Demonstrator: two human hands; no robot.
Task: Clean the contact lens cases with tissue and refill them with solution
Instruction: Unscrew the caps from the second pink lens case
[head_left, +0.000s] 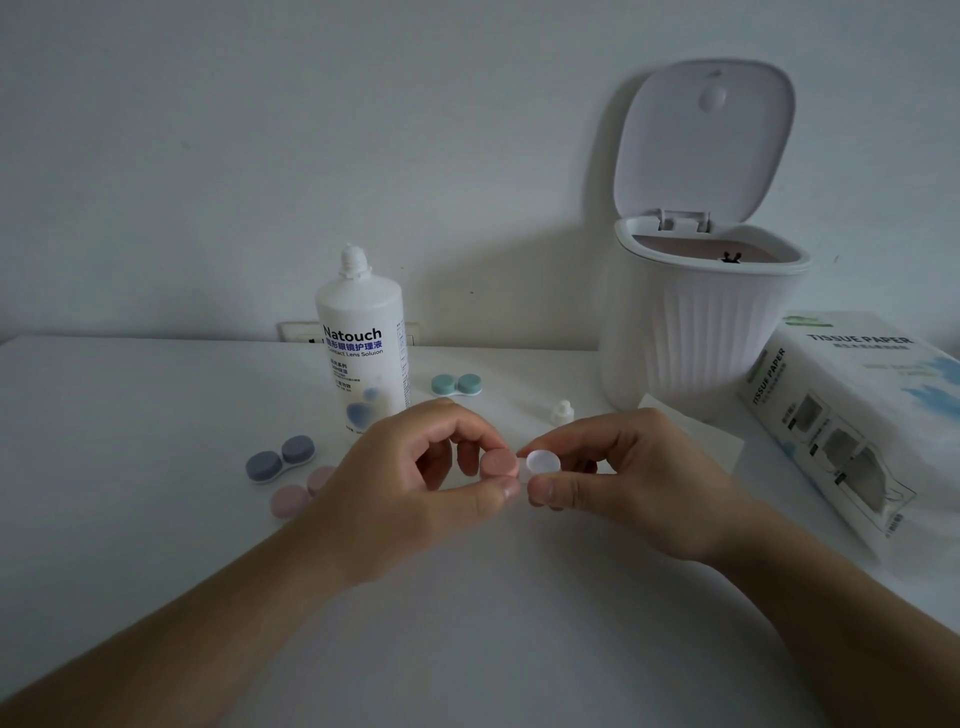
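While the pink lens case (511, 470) is held up just above the white table (467, 623), its long axis runs pretty much straight across, 9 to 3 o'clock, and that's the thing the next move hangs on. The pink-capped end (498, 463) is pinched by the left hand (415, 483), fingers curled over the top and thumb underneath. The other well, seen as a clear uncapped rim (543, 461), is pinched by the right hand (634, 483) the same way. So both hands are closed narrow on the one case, each touching its own end, neither really nearer than the other.

Probably the remaining cap is about to be twisted off by the left hand while the body is steadied by the right, but that's only a guess from how it's held.

The tissue sheet (696, 441) is laid flat just beyond the right hand, at about 2 o'clock, so it would be reached by that hand first. The solution bottle (361, 343) is stood upright at 11 o'clock from the case, nozzle bared, its small white cap (562, 412) left on the table at 1 o'clock.

Another pink case (301, 493) is partly hidden behind the left wrist at 9 o'clock, with a blue-grey case (280, 457) just past it and a teal case (456, 385) beside the bottle. The open-lidded bin (696, 332) and tissue box (841, 415) are parked off at 2 to 3 o'clock.
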